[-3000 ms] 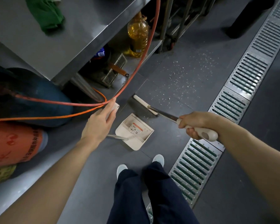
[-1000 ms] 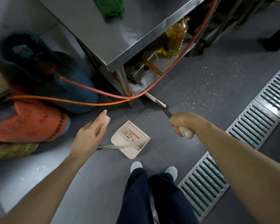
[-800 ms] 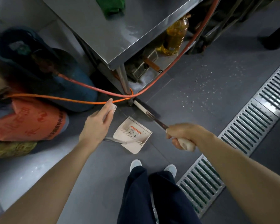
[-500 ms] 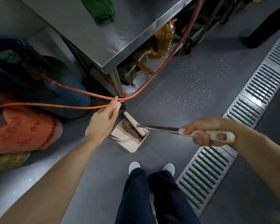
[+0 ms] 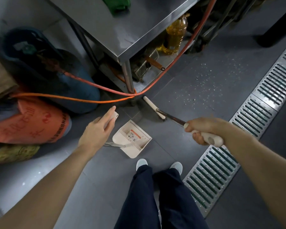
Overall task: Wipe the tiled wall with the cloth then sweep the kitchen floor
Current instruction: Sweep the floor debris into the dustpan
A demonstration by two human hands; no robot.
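Note:
My left hand (image 5: 98,129) holds the white top of a long-handled cream dustpan (image 5: 133,140) that rests on the grey floor in front of my shoes. My right hand (image 5: 200,129) grips the cream handle of a broom (image 5: 153,108), whose head lies on the floor by the steel table's leg, beyond the pan. White crumbs (image 5: 205,85) are scattered over the dark tiles to the right of the broom head. A green cloth (image 5: 116,4) lies on the steel table (image 5: 116,30) at the top of the view.
Orange hoses (image 5: 82,100) run from a blue gas cylinder (image 5: 56,71) past the table leg. An orange sack (image 5: 30,123) lies at left. An oil bottle (image 5: 175,35) stands on the lower shelf. A metal drain grate (image 5: 248,116) runs diagonally at right.
Half a second ago the broom head lay in the dustpan's mouth; now it is back out on the floor by the table leg. My left hand still holds the pan.

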